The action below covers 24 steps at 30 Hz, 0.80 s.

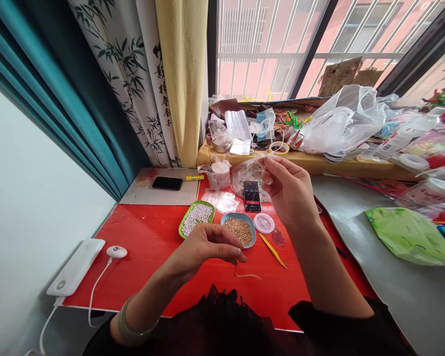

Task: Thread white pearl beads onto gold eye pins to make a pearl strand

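Observation:
My left hand (211,247) is over the red table (133,247), its thumb and fingers pinched on a thin strand (247,276) that hangs below them with small beads along it. Higher up at the right, my right hand (287,185) is closed in a pinch; what it holds is too fine to make out. Just behind my left hand stand a green tray (181,228) of silvery white beads (198,217) and a blue tray (252,232) of gold beads (238,230). Yellow tweezers (272,249) lie right of the blue tray, near a round clear lid (264,223).
A phone (252,196) showing a timer leans behind the trays, beside plastic bags (222,200). Another phone (167,183) lies at the back left. A cluttered wooden sill (311,162) runs behind. A white power strip (76,267) is at the left edge.

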Motion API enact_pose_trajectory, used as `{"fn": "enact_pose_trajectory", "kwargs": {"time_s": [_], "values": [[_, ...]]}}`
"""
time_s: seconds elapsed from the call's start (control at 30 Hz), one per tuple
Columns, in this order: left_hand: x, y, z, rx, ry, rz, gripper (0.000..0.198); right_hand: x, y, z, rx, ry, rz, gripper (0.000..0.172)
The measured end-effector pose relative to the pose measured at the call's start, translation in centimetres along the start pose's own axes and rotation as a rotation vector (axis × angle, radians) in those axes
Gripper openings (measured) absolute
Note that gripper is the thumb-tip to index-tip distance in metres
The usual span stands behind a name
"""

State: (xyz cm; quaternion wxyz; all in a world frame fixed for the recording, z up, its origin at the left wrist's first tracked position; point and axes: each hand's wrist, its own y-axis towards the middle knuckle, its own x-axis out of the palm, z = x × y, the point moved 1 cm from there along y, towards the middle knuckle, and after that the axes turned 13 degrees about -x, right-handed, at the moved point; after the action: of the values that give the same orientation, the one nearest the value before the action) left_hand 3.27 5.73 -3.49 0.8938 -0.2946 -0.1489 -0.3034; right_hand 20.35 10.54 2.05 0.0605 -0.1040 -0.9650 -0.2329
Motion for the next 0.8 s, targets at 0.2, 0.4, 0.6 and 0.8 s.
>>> {"fn": "enact_pose_trajectory", "kwargs": {"time_s": [0.2,0.4,0.6,0.8], "values": [[0.2,0.0,-0.1,-0.046,-0.008,-0.03,0.007,-2.0,2.0,2.3,-0.006,-0.072,0.119,0.016],[0.6,0.0,0.7,0.078,-0.183,0.076,0.014,-1.1,-4.0,1.6,-0.037,-0.223,0.07,0.009],[1.5,-0.4,0.8,0.352,-0.274,0.215,0.013,1.6,-11.1,-1.4,0.076,-0.069,-0.226,0.009],[2.5,-0.6,0.4,0.439,-0.316,0.257,0.012,2.4,-10.7,-1.9,-0.008,-0.069,-0.141,0.011]]}}
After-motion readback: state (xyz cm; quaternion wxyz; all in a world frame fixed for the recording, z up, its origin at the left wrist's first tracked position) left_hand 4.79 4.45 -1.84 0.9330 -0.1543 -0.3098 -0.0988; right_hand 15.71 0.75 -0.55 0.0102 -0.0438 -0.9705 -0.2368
